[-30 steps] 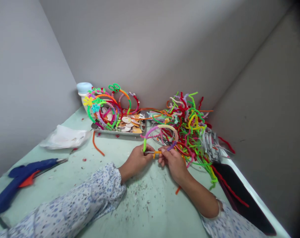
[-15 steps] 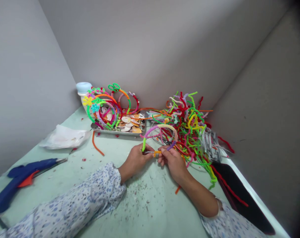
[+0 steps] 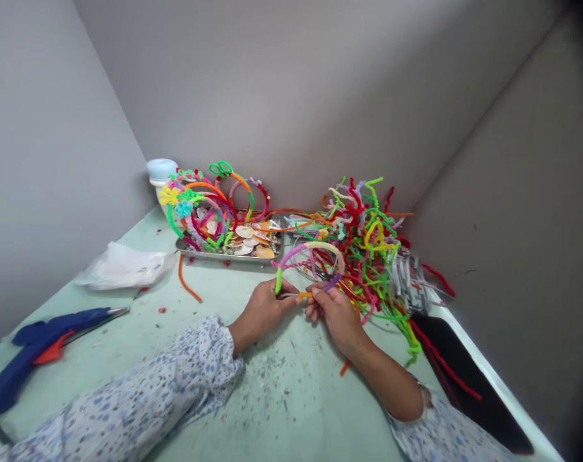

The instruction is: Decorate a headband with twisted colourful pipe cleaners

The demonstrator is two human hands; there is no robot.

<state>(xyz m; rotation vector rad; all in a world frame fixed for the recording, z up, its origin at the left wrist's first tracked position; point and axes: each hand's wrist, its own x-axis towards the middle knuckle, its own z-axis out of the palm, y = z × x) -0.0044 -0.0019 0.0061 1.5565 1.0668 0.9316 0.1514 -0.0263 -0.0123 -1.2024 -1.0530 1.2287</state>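
A headband wrapped in green, purple, cream and violet fuzzy wire arches up between my hands. My left hand pinches it near the green end, where a thin grey strand shows. Orange fuzzy wire is wound on the part between the two hands. My right hand is closed on the band beside the violet section, its fingertips at the orange wire. A loose orange tail pokes out below my right wrist.
Behind my hands, a metal tray holds shell-like pieces and decorated headbands. A tangled heap of fuzzy wires lies at right, above a dark flat object. Leftward are a blue glue gun, a plastic bag and a bottle.
The short orange end that hung below the band between my hands now lies closer to it. Both hands keep nearly the same place and hold.
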